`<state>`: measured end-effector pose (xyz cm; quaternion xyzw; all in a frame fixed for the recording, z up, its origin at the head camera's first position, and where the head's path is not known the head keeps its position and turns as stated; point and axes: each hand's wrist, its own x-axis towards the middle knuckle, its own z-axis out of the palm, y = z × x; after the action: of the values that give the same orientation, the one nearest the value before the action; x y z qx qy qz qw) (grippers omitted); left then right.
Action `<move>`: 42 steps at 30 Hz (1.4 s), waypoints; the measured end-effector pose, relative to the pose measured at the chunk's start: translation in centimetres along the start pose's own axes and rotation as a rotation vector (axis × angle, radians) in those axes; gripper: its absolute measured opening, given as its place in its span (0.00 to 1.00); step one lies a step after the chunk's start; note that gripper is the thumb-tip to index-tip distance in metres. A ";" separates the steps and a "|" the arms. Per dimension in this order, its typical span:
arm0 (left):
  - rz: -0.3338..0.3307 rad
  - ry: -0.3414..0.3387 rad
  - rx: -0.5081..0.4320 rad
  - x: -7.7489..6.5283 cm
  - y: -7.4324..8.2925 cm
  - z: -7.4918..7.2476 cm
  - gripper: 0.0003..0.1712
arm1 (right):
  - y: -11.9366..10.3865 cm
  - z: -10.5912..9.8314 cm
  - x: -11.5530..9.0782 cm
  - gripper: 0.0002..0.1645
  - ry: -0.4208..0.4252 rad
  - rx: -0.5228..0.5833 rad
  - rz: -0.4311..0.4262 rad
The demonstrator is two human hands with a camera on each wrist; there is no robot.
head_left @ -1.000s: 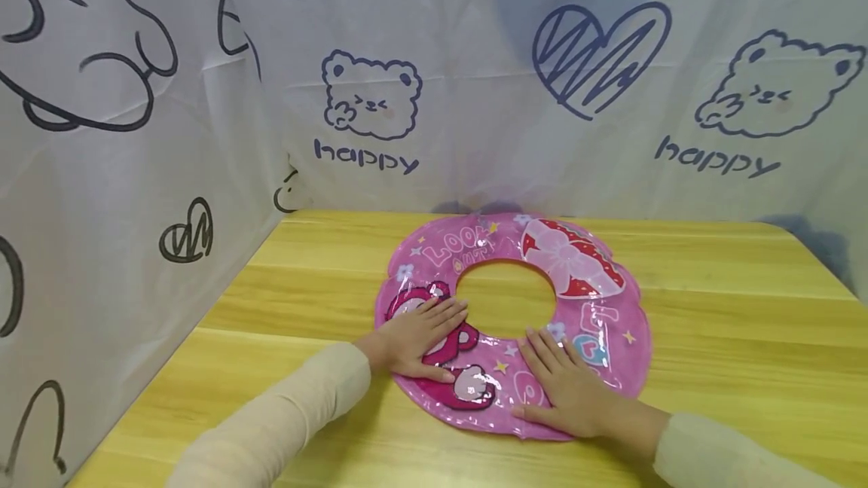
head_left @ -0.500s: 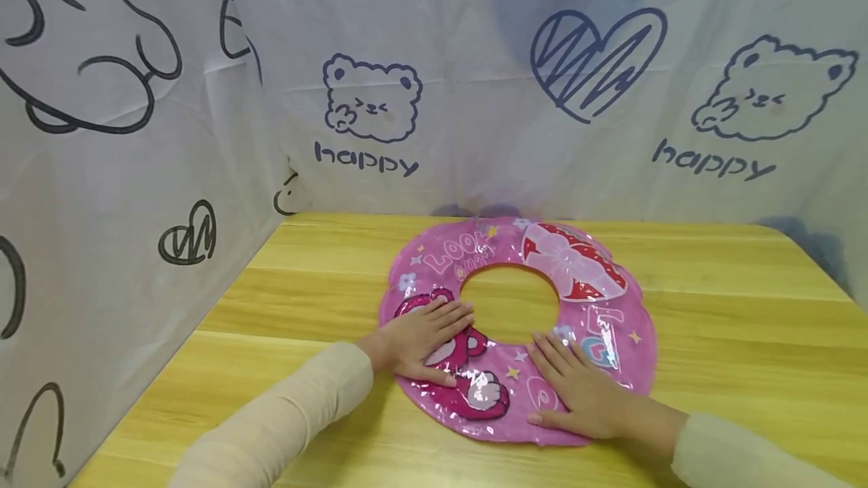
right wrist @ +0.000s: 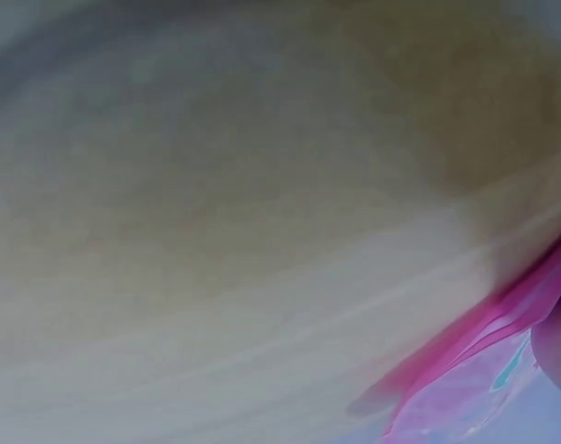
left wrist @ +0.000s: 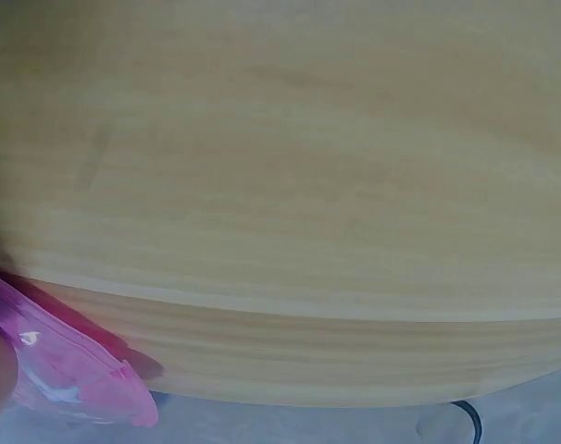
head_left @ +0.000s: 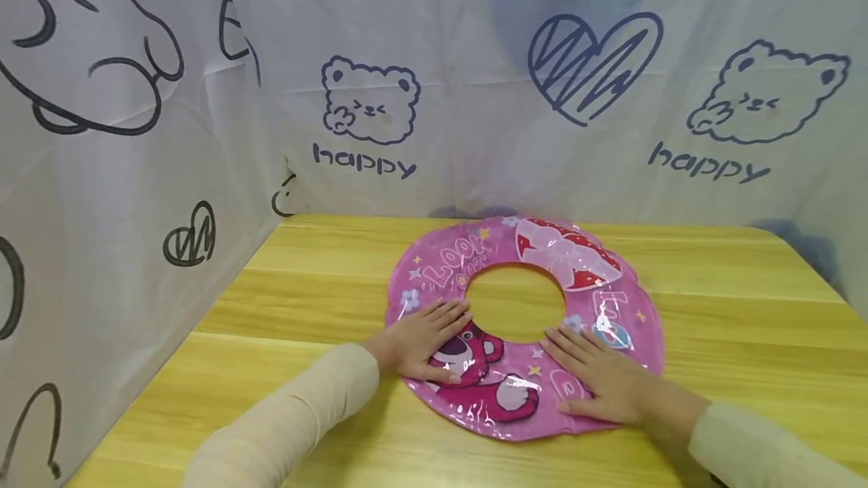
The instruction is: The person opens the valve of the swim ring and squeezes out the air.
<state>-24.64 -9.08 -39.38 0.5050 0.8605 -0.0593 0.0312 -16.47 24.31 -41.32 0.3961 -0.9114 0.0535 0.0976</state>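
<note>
A pink swim ring (head_left: 515,428) printed with a bear, a bow and lettering lies flat on the wooden table and looks only partly inflated. My left hand (head_left: 422,341) rests palm down on its left front part, fingers straight and pointing towards the ring's hole, partly covering the bear print. On the right front part lies my right hand (head_left: 603,381), also flat, its fingertips near the hole's edge. At the lower left of the left wrist view, a bit of the ring (left wrist: 72,375) shows; the right wrist view has its edge (right wrist: 470,375) at the lower right.
The yellow wood-grain table (head_left: 291,277) extends to both sides of the ring. A white curtain (head_left: 475,96) with printed bears and hearts hangs behind the table, and another printed sheet (head_left: 122,194) runs along the left side.
The swim ring has turned counterclockwise and slid slightly right. My right hand has moved right with it, while my left hand has stayed nearly in place.
</note>
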 end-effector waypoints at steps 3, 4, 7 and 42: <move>-0.044 -0.008 0.003 0.3 0.5 0.1 0.55 | 0.5 -0.2 0.1 0.38 0.012 -0.001 -0.001; -0.061 -0.010 -0.010 0.4 0.8 0.2 0.55 | 0.7 -0.4 0.1 0.36 0.012 -0.002 0.007; -0.118 -0.017 -0.021 0.9 1.9 0.2 0.55 | 1.3 -0.9 0.2 0.34 -0.004 0.019 0.052; -0.157 -0.051 0.015 3.2 8.1 -1.6 0.58 | -3.1 -1.7 2.5 0.37 -0.184 0.285 0.310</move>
<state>-19.09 -2.18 -38.76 0.4348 0.8958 -0.0807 0.0445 -15.63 20.69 -39.06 0.2643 -0.9497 0.1598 -0.0522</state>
